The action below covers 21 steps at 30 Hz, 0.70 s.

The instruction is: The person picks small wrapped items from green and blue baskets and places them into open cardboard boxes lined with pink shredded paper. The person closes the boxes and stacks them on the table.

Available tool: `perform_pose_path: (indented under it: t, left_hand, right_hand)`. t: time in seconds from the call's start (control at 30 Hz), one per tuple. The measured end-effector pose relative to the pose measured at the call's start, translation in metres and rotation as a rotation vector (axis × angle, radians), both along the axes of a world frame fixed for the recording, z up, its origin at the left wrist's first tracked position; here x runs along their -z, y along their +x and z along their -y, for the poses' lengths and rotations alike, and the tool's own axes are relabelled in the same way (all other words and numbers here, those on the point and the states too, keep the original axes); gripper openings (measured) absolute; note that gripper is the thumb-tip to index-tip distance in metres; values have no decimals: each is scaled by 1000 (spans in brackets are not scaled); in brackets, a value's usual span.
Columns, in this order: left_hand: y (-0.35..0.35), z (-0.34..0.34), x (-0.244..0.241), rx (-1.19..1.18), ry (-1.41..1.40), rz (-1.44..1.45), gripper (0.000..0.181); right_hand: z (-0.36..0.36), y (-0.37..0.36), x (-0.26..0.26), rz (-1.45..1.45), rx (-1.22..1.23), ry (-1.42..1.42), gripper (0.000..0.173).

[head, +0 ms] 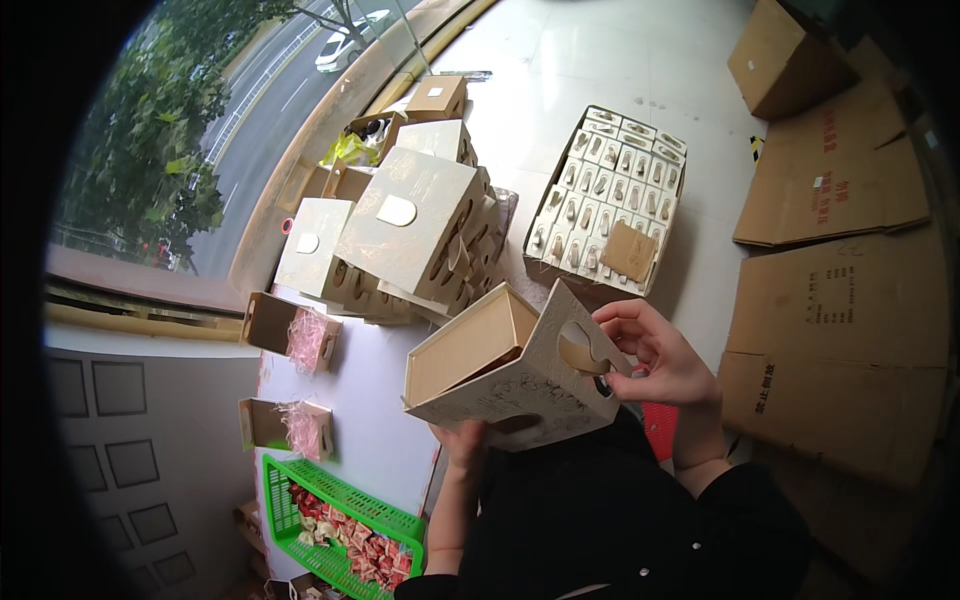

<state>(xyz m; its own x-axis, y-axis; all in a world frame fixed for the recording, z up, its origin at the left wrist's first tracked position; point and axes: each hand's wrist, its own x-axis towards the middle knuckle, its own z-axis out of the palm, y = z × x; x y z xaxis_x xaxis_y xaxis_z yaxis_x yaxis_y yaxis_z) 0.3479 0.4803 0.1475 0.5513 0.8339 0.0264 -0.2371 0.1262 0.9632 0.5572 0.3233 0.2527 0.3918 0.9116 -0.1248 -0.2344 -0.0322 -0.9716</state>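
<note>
A cream embossed cardboard gift box (517,390) with oval cutouts is tilted in front of my body. A plain tan inner box (472,341) sits partly inside it, with a dark gap along one side. My left hand (463,444) supports the lower left edge; most of its fingers are hidden beneath the box. At the right end, my right hand (660,356) has its thumb and fingers at the edge, beside a beige ribbon loop (583,358) that comes through a cutout. Whether the fingers also pinch the ribbon is unclear.
Stacked cream gift boxes (412,217) stand on the white table (375,397). Two open boxes hold pink paper shred (307,341). A green plastic basket (281,517) contains small wrapped packets. A carton of ribboned boxes (611,199) stands beyond; large cardboard cartons (832,315) line the right.
</note>
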Motion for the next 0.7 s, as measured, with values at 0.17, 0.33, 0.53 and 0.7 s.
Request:
perform_pose_path:
  t: [0.17, 0.33, 0.53, 0.7]
  left_hand:
    - [18, 0, -20, 7, -203, 138, 78]
    - [20, -3, -12, 56, -232, 157, 75]
    - [29, -1, -22, 127, -358, 94, 72]
    - [31, -5, -20, 109, -366, 103, 70]
  right_hand:
    - [4, 3, 1, 292, 29, 78, 48]
    - [0, 1, 7, 434, -2, 168, 46]
    - [0, 9, 4, 485, -129, 160, 39]
    - [-8, -8, -4, 776, 173, 42, 35]
